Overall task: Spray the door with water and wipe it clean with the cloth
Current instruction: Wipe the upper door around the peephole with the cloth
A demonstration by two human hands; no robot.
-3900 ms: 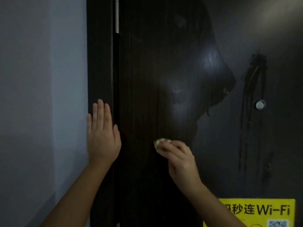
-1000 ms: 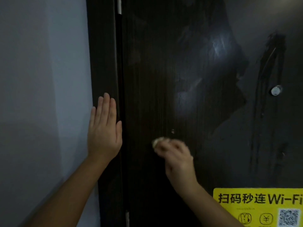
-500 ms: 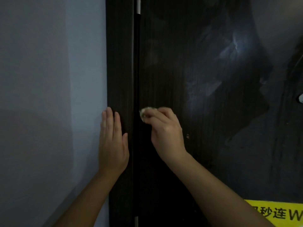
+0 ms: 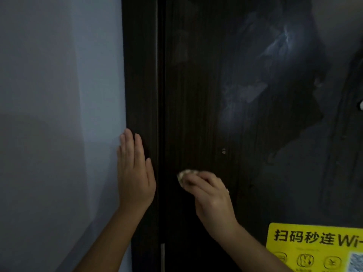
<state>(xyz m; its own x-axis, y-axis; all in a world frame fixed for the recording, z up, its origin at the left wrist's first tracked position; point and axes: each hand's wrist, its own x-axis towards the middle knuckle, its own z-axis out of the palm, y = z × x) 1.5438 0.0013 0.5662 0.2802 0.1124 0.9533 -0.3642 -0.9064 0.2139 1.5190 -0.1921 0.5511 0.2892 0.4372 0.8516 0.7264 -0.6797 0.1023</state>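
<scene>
The right hand [image 4: 211, 195] curls its fingers [image 4: 193, 182] around a small pale cloth [image 4: 183, 174] and presses it on the dark door [image 4: 196, 95], low down near the frame [image 4: 141, 75]. The left hand [image 4: 134, 173] lies flat, fingers straight, on the frame edge by the wall [image 4: 59, 114].

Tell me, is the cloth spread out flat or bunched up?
Bunched up. Only a small pale wad of the cloth shows past the curled fingertips of the right hand, pressed to the door.
</scene>
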